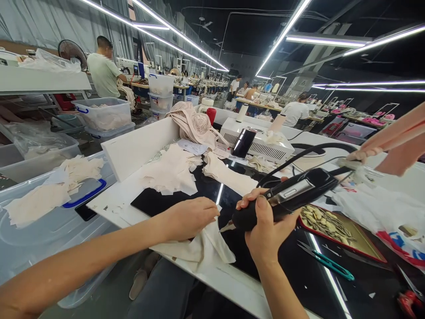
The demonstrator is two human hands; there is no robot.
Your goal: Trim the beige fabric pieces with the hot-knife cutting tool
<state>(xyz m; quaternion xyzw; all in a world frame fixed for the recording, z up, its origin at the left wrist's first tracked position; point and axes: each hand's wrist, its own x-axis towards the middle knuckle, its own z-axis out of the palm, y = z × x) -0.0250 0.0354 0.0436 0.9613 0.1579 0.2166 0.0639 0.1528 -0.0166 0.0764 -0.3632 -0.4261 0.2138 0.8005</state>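
My left hand [191,217] is closed, with fingertips pinching the upper edge of a cream fabric piece [212,243] that drapes over the table's front edge. My right hand [270,226] is wrapped around a black corded hand tool [292,192]; its narrow tip points left, close to the fabric and my left fingertips. Whether the tip touches the cloth I cannot tell. Behind my left hand lies a pile of cream fabric pieces [171,170] on the glossy black board [146,201]. Another cream strip [229,173] rests farther back.
To the right are a tray [365,243] of seeds, teal-handled snips [332,263] and red-handled scissors [410,297]. A phone [244,142] leans on a white vented box [257,137] at the back. Plastic bins [106,117] stand left; co-workers sit farther off.
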